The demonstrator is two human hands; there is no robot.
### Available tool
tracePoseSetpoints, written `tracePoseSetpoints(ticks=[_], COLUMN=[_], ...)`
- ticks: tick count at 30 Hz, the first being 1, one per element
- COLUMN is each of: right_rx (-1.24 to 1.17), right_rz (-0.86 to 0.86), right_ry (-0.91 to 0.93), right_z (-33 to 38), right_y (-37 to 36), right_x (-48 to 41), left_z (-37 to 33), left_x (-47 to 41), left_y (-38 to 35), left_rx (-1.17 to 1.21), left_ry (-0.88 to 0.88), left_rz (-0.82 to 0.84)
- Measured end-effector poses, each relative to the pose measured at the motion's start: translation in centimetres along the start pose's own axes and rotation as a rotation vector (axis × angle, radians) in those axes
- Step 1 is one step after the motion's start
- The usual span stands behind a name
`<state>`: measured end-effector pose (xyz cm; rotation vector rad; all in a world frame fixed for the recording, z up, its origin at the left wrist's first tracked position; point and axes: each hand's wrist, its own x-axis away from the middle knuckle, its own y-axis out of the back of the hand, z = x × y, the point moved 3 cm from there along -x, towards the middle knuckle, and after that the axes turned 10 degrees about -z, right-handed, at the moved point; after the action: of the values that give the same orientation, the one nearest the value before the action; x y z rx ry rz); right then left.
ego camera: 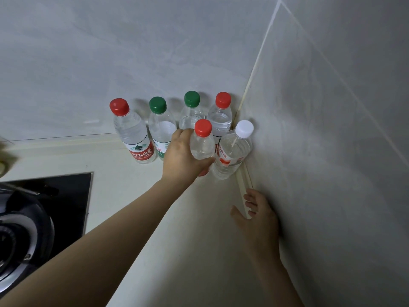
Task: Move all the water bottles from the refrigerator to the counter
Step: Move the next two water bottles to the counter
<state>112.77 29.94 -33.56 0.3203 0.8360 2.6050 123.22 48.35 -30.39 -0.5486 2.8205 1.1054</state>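
Several clear water bottles stand in the far right corner of the pale counter. My left hand grips a red-capped bottle in the front row, its base on or just above the counter. Right of it stands a white-capped bottle against the side wall. Behind them, along the back wall, stand a red-capped bottle, two green-capped bottles and another red-capped bottle. My right hand is open, fingers spread, near the counter's right edge by the wall.
A black gas hob with a dark pot on it takes up the left side. Tiled walls close the counter at the back and right. The refrigerator is out of view.
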Motion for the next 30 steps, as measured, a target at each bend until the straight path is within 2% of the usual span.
tracePoseSetpoints(ticks=[7, 15, 24, 30], right_rx=[0.007, -0.006, 0.007, -0.023], right_rz=[0.004, 0.017, 0.029, 0.042], right_ry=[0.006, -0.006, 0.108, 0.198], right_z=[0.0, 0.2, 3.3, 7.2], right_y=[0.0, -0.1, 0.5, 1.8], right_x=[0.0, 0.0, 1.4, 3.5], left_z=[1.5, 2.6, 2.3, 1.6], left_x=[0.3, 2.9, 7.0, 9.2], left_y=[-0.8, 0.7, 6.6, 12.5], left_rx=[-0.019, -0.005, 0.025, 0.075], left_ry=[0.187, 0.251, 0.188, 0.128], left_rz=[0.105, 0.134, 0.161, 0.089])
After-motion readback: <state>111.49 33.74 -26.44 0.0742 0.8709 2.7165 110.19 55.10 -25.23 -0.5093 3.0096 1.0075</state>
